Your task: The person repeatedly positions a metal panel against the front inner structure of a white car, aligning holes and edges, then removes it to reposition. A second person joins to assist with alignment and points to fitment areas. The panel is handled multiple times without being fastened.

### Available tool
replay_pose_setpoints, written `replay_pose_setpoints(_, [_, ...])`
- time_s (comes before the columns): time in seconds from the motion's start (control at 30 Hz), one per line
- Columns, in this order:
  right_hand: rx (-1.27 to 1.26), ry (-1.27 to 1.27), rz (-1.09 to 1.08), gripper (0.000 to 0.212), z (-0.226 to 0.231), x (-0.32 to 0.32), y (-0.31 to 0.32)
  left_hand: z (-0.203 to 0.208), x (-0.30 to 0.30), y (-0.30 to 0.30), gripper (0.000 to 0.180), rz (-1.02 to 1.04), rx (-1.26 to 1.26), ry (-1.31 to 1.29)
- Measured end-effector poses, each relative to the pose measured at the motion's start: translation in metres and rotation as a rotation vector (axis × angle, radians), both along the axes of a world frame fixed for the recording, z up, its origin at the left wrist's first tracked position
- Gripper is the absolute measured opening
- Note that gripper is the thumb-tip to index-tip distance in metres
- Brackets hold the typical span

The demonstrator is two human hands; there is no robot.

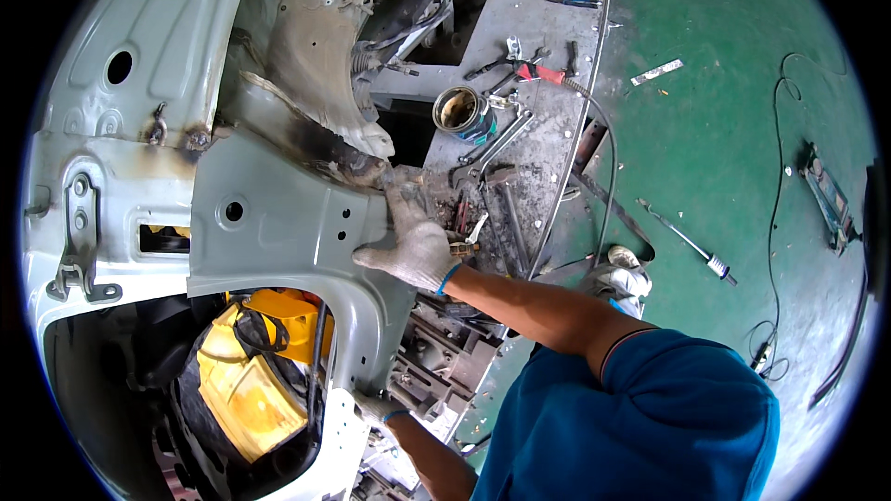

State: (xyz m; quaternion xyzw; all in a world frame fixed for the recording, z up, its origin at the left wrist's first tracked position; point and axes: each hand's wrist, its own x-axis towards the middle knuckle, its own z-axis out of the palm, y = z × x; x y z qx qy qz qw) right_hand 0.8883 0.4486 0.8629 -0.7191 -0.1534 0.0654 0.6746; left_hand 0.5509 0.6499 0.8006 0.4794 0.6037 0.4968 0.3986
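A pale grey-green car body panel (288, 213) lies against the vehicle's bodywork, its front edge curving down beside an opening. My right hand (413, 246), in a whitish work glove, grips that edge, its thumb over the panel's face and its fingers reaching along the side. Lower down, my left hand (376, 406), also gloved, holds the same panel's lower upright; its fingertips are partly hidden by the metal. Above the panel, a scorched, rusty metal rail (302, 130) runs toward my right hand's fingers.
A metal bench (548, 102) carries an open can (461, 114), wrenches (501, 144) and a red-handled tool (538, 72) with a cable. Yellow parts (255, 390) sit inside the body opening. A jack (829, 199), a rod-like tool (691, 243) and cables lie on the green floor (715, 111).
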Motion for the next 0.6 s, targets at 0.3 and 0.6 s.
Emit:
replay_pose_setpoints(0.3, [0.005, 0.014, -0.020, 0.123, 0.002, -0.002, 0.002, -0.001, -0.003, 0.008, 0.051, 0.008, 0.015, 0.046])
replay_pose_setpoints(0.6, [-0.050, 0.133, 0.132, 0.128, 0.017, 0.002, -0.012, -0.005, -0.008, 0.018, 0.046, -0.019, -0.014, 0.057])
